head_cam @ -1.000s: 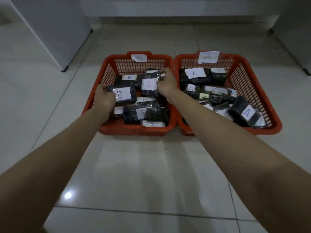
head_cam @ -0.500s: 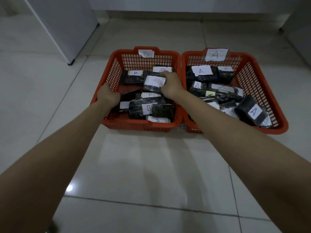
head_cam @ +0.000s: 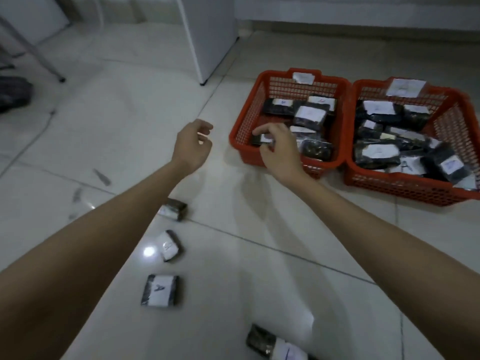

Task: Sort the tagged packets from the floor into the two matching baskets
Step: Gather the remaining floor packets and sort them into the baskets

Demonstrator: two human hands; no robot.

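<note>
Two orange baskets stand side by side on the tiled floor at the right, both holding dark packets with white tags. My right hand (head_cam: pixel 281 152) hovers over the near-left corner of the left basket (head_cam: pixel 240 123), fingers apart, above a packet (head_cam: pixel 259 139) lying inside. The right basket (head_cam: pixel 405 184) carries a blurred paper tag on its far rim. My left hand (head_cam: pixel 193 146) hangs empty over the floor left of the baskets, fingers loosely spread. Several tagged packets lie on the floor near me: one (head_cam: pixel 173 209), another (head_cam: pixel 169 246), one marked A (head_cam: pixel 161 291), and one at the bottom edge (head_cam: pixel 275 346).
A white cabinet (head_cam: pixel 207 35) stands behind the baskets to the left. A slanted metal leg (head_cam: pixel 33 53) and a dark bag (head_cam: pixel 13 93) are at the far left. Grey smudges (head_cam: pixel 102 178) mark the tiles.
Both hands let go of the B packets and pulled back from the left basket. My view swung left and down, bringing floor packets into sight.
</note>
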